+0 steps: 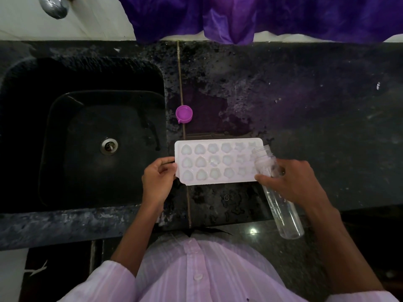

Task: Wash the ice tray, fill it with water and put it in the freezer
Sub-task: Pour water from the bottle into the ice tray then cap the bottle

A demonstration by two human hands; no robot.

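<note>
left hand (157, 182) is pinched on the tray's (218, 161) left edge. right hand (290, 182) is wrapped round a clear bottle (281, 211), held tilted with its open mouth over the tray's right end. tray is laid flat on the dark counter (305, 105) between both hands. purple cap (184, 114) is set beyond the left hand; sink (65, 131) lies to its left.

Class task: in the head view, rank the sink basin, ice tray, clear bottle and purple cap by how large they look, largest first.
1. sink basin
2. ice tray
3. clear bottle, tilted and nearer the camera, so less sure
4. purple cap
</note>
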